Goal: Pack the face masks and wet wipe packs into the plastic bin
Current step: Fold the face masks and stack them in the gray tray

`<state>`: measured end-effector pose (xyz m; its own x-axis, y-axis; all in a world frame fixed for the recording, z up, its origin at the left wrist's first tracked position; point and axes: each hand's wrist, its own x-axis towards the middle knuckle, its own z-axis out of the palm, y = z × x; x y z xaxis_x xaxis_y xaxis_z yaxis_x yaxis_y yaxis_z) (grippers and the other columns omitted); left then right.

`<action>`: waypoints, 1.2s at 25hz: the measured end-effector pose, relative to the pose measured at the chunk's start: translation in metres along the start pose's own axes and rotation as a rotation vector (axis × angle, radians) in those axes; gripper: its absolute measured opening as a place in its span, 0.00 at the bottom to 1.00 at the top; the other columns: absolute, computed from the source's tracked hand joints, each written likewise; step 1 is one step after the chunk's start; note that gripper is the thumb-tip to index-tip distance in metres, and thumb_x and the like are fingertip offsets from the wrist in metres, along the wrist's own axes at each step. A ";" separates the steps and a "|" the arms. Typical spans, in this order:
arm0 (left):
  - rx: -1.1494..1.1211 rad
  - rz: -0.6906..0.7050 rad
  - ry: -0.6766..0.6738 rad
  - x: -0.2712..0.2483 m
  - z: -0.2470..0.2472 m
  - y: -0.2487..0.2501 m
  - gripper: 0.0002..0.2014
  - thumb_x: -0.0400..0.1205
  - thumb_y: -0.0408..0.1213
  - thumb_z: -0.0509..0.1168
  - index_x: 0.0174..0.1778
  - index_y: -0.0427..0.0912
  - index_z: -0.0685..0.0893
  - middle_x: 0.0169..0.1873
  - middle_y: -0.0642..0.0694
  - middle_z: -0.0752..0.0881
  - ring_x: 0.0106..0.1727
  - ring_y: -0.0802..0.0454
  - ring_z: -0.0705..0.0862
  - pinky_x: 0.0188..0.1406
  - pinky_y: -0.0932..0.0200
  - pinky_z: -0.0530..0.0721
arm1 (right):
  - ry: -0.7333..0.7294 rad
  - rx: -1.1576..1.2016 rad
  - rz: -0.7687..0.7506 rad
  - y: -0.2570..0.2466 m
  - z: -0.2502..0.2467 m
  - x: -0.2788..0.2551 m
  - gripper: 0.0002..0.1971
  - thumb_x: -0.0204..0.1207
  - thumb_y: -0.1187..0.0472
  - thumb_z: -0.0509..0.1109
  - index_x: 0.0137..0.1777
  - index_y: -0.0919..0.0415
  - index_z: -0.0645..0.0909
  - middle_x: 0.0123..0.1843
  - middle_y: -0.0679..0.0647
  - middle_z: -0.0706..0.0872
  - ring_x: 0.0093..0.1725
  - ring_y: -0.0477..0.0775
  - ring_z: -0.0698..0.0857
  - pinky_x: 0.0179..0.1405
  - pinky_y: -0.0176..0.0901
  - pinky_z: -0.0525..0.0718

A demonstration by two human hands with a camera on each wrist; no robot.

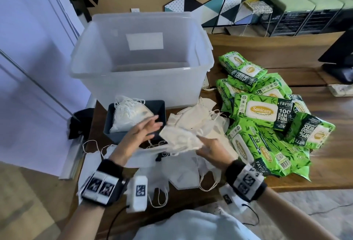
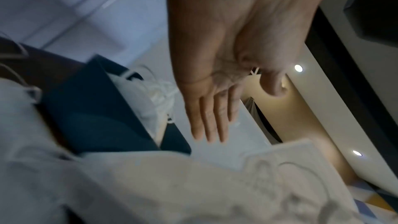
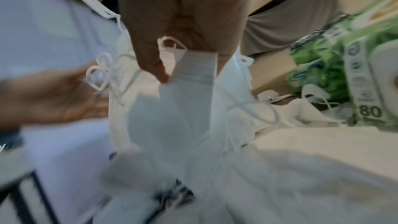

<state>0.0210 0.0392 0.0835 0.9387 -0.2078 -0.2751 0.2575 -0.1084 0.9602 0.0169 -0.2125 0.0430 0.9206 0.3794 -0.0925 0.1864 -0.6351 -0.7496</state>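
The right hand (image 1: 212, 149) grips a bunch of white face masks (image 1: 182, 138) from below, thumb (image 3: 150, 64) and fingers pinched on the folded edges, so the bunch juts out past the fingertips toward the left hand (image 1: 142, 132) with ear loops dangling. The left hand is spread flat with fingers (image 2: 207, 122) straight and together, palm turned toward the bunch and just beside its free end; whether it touches the masks cannot be told, since both are blurred. Beneath the left hand a small dark tray (image 1: 114, 123) near the desk's left edge holds a heap of white masks (image 1: 128, 117) with tangled loops. Behind it the large clear plastic bin (image 1: 141, 71) stands open at the far left corner of the desk (image 1: 324, 155); its frosted walls leave its contents unclear. More loose masks (image 1: 200, 119) lie piled between the tray and the green wet wipe packs (image 1: 263, 110), which are stacked in an untidy mound toward the right side, and others (image 1: 179, 176) are strewn along the near edge under the wrists. The wrist views are heavily smeared; in the right one the wipe packs (image 3: 355, 81) are cut off at the frame's edge.
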 end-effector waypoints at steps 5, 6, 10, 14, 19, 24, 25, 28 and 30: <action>-0.127 0.023 0.028 -0.024 0.005 -0.026 0.58 0.53 0.75 0.71 0.74 0.41 0.67 0.65 0.49 0.80 0.64 0.65 0.80 0.56 0.75 0.77 | 0.015 0.639 0.297 0.025 -0.025 0.017 0.27 0.62 0.49 0.80 0.39 0.74 0.73 0.33 0.65 0.74 0.34 0.53 0.73 0.38 0.45 0.70; -0.140 0.008 0.010 -0.021 0.013 -0.031 0.58 0.52 0.70 0.75 0.73 0.41 0.67 0.63 0.47 0.80 0.61 0.66 0.82 0.53 0.75 0.78 | 0.011 0.720 0.326 0.023 -0.022 0.019 0.24 0.62 0.53 0.80 0.37 0.73 0.72 0.32 0.61 0.73 0.32 0.52 0.71 0.35 0.42 0.70; -0.125 -0.020 0.014 0.000 0.036 -0.044 0.40 0.62 0.52 0.74 0.71 0.43 0.73 0.61 0.50 0.84 0.63 0.59 0.83 0.58 0.65 0.81 | -0.013 0.875 0.342 0.010 -0.010 0.025 0.11 0.73 0.76 0.67 0.35 0.61 0.75 0.28 0.48 0.77 0.26 0.39 0.77 0.30 0.29 0.74; -0.096 -0.009 0.244 0.018 0.047 -0.051 0.31 0.65 0.46 0.79 0.64 0.45 0.80 0.58 0.47 0.87 0.61 0.51 0.84 0.60 0.57 0.82 | 0.077 0.813 0.322 0.015 0.008 0.040 0.10 0.70 0.72 0.73 0.49 0.64 0.77 0.44 0.60 0.81 0.45 0.54 0.79 0.48 0.44 0.76; -0.003 -0.030 0.255 0.038 0.058 -0.052 0.28 0.67 0.46 0.76 0.63 0.46 0.80 0.56 0.47 0.87 0.59 0.50 0.85 0.64 0.49 0.81 | 0.494 0.712 0.478 0.040 0.001 0.046 0.15 0.70 0.66 0.75 0.55 0.64 0.78 0.49 0.63 0.84 0.45 0.57 0.81 0.42 0.46 0.80; 0.349 -0.044 0.266 0.064 0.069 -0.041 0.24 0.81 0.36 0.66 0.73 0.37 0.72 0.65 0.40 0.81 0.67 0.44 0.79 0.64 0.58 0.75 | 0.491 0.314 0.649 0.058 -0.012 0.041 0.15 0.76 0.61 0.71 0.57 0.70 0.77 0.59 0.69 0.85 0.56 0.62 0.83 0.56 0.48 0.79; 0.407 -0.057 0.233 0.068 0.072 -0.039 0.25 0.82 0.35 0.65 0.75 0.36 0.70 0.68 0.38 0.80 0.69 0.42 0.78 0.67 0.55 0.74 | 0.469 0.230 0.671 0.059 -0.011 0.039 0.18 0.76 0.61 0.71 0.60 0.72 0.76 0.60 0.69 0.84 0.60 0.65 0.82 0.58 0.49 0.78; 0.491 -0.080 0.243 0.077 0.071 -0.032 0.25 0.81 0.32 0.64 0.75 0.34 0.68 0.70 0.35 0.78 0.71 0.40 0.76 0.67 0.55 0.71 | 0.423 0.113 0.633 0.059 -0.013 0.037 0.25 0.77 0.61 0.70 0.69 0.73 0.67 0.63 0.74 0.80 0.63 0.70 0.80 0.60 0.54 0.79; 0.490 -0.091 0.278 0.081 0.067 -0.027 0.29 0.81 0.30 0.65 0.78 0.35 0.64 0.71 0.34 0.76 0.72 0.39 0.75 0.66 0.57 0.70 | 0.373 0.039 0.629 0.055 -0.018 0.035 0.30 0.78 0.61 0.68 0.75 0.69 0.61 0.63 0.74 0.79 0.61 0.71 0.80 0.58 0.57 0.81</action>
<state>0.0744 -0.0393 0.0322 0.9597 0.0801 -0.2692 0.2661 -0.5662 0.7801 0.0655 -0.2464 0.0100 0.9063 -0.3082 -0.2890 -0.4221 -0.6305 -0.6513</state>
